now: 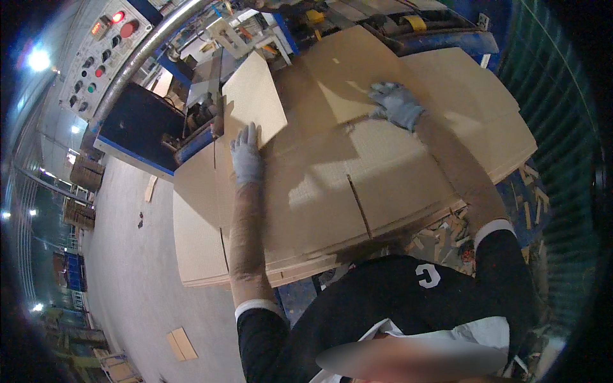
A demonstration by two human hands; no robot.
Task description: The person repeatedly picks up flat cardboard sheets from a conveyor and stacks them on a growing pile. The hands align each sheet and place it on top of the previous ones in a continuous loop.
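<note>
A stack of flat, slotted cardboard box blanks lies in front of me, with the top sheet's flaps reaching toward the machine. My left hand, in a grey glove, rests on the left part of the top sheet, its fingers stretched forward beside a pale flap. Farther right, my right hand, gloved the same way, lies on the cardboard near a fold line with its fingers spread. Neither hand is wrapped round anything. Both forearms reach across the stack.
A blue machine with rollers stands beyond the stack, a control panel at upper left. A metal pipe crosses there. Cardboard scraps lie beneath the stack's right side. Green ribbed sheeting stands at right; grey floor extends left.
</note>
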